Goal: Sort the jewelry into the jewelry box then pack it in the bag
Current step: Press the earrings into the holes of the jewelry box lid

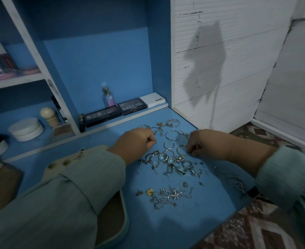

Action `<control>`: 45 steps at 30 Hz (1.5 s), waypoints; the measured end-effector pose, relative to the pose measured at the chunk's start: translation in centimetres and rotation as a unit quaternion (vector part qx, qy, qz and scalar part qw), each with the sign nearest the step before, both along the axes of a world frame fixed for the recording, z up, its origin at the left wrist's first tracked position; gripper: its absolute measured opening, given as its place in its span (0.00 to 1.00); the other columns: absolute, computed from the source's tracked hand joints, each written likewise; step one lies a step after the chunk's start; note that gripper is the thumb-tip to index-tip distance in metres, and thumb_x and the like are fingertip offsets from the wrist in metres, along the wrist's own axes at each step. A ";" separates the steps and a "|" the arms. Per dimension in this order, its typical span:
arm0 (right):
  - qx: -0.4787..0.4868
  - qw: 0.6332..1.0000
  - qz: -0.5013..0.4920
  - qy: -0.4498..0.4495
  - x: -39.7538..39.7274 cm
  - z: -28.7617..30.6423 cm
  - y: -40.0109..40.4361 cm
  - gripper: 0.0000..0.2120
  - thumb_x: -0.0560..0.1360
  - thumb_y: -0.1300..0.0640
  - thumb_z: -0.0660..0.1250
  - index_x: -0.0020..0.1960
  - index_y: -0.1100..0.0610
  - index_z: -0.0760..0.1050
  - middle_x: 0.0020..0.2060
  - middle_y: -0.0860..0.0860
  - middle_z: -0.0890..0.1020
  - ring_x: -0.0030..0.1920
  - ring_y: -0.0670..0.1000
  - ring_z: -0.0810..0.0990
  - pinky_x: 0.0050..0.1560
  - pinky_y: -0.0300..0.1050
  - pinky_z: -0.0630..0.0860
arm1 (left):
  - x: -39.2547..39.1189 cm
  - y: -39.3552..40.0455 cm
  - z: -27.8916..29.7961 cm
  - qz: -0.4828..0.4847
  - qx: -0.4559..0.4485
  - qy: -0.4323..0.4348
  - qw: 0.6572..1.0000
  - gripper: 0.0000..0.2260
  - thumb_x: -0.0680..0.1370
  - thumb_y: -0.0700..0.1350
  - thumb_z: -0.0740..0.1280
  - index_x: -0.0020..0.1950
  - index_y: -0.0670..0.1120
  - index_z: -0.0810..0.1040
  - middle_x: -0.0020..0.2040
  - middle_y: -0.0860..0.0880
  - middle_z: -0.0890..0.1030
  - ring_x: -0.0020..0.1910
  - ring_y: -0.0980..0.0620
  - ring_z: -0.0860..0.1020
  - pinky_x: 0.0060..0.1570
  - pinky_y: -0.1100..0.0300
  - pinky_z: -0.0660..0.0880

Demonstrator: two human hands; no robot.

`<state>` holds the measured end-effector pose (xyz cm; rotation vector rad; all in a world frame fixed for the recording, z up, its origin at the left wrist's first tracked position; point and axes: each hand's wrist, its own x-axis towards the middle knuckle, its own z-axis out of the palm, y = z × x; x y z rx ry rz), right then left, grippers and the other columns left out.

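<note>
**A:** How far along does the sorting look?

**B:** Early, I'd judge. Nearly all the jewelry [173, 159] lies loose on the blue desk [193, 223], and I can't pick out a jewelry box with any certainty. A padded, rounded thing [112, 218] shows under the left sleeve at the desk's near edge; it might be the box or the bag, I cannot tell. So sorting is barely begun and packing is all to come.

**A:** Where does the jewelry sit?

**B:** In three loose groups on the right half of the desk: hoops and chains toward the far edge, rings in the middle, a tangle with a star charm [176, 194] and a gold heart [149, 192] toward the near edge.

**A:** And the hands?

**B:** The left hand [133, 142] is curled, fingertips pinching a small ring [154, 142] at the left side of the pile. The right hand [204, 143] is curled too, fingertips down among the hoops at the pile's right side; it seems to pinch a small piece, too small to name.

**A:** So the pile lies between them?

**B:** Yes, the rings lie between and just nearer than both hands.
</note>
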<state>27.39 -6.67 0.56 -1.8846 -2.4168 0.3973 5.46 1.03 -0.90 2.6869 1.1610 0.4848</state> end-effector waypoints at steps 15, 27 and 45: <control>0.014 0.999 -0.005 0.039 -2.6 1.6 4.0 0.08 0.74 0.58 0.67 0.51 0.55 0.81 0.43 0.45 0.77 0.44 0.43 0.74 0.47 0.34 0.68 | -3.6 -1.5 1.6 0.141 -0.187 -0.173 0.957 0.06 0.77 0.43 0.65 0.49 0.54 0.77 0.43 0.58 0.77 0.39 0.63 0.74 0.32 0.76 0.68; -0.026 0.998 0.037 -0.032 -6.3 1.3 5.6 0.07 0.74 0.59 0.66 0.50 0.54 0.81 0.49 0.48 0.82 0.47 0.45 0.77 0.51 0.38 0.72 | -6.5 -2.1 1.4 0.152 -0.229 -0.251 0.928 0.08 0.76 0.41 0.67 0.51 0.54 0.76 0.40 0.55 0.78 0.40 0.58 0.76 0.34 0.75 0.68; 0.004 0.993 0.111 0.049 -11.4 -0.2 4.9 0.09 0.75 0.61 0.65 0.53 0.54 0.81 0.40 0.38 0.73 0.43 0.41 0.72 0.42 0.32 0.68 | -6.8 -1.9 0.2 0.164 -0.224 -0.288 0.916 0.06 0.74 0.43 0.70 0.41 0.52 0.76 0.41 0.55 0.82 0.42 0.59 0.79 0.41 0.71 0.72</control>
